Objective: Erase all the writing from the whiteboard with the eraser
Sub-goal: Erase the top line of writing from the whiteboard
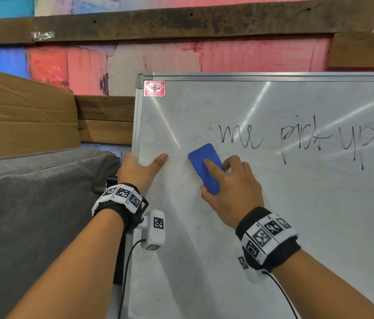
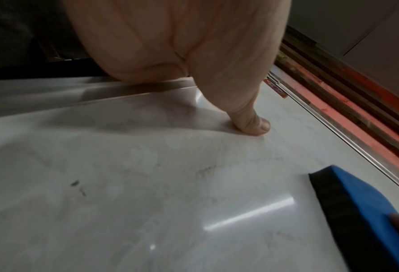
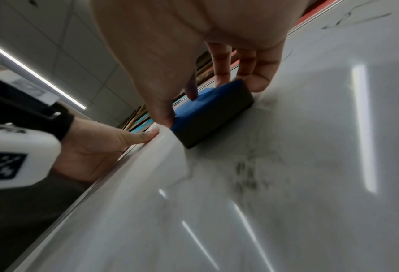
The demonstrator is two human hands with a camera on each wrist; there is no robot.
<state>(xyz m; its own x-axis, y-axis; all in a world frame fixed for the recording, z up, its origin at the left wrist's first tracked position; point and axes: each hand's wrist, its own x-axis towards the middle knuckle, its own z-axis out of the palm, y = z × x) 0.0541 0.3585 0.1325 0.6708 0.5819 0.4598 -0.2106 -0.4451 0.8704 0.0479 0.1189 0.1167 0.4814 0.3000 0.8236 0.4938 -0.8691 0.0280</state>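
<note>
A whiteboard (image 1: 273, 203) leans upright before me with black handwriting (image 1: 296, 140) "me pick up" across its upper middle. My right hand (image 1: 229, 187) grips a blue eraser (image 1: 201, 165) with a dark felt face and presses it flat on the board, just left of and below the writing. The eraser (image 3: 208, 114) shows thumb on one side and fingers on the other. My left hand (image 1: 139, 168) grips the board's left frame edge, thumb (image 2: 252, 119) lying on the white surface. The board (image 2: 147, 184) near it carries faint grey smudges.
A red sticker (image 1: 154, 88) sits in the board's top left corner. A grey cushion (image 1: 32, 203) and a cardboard box (image 1: 20, 111) stand to the left. Behind is a painted wall with dark wooden planks (image 1: 181, 24).
</note>
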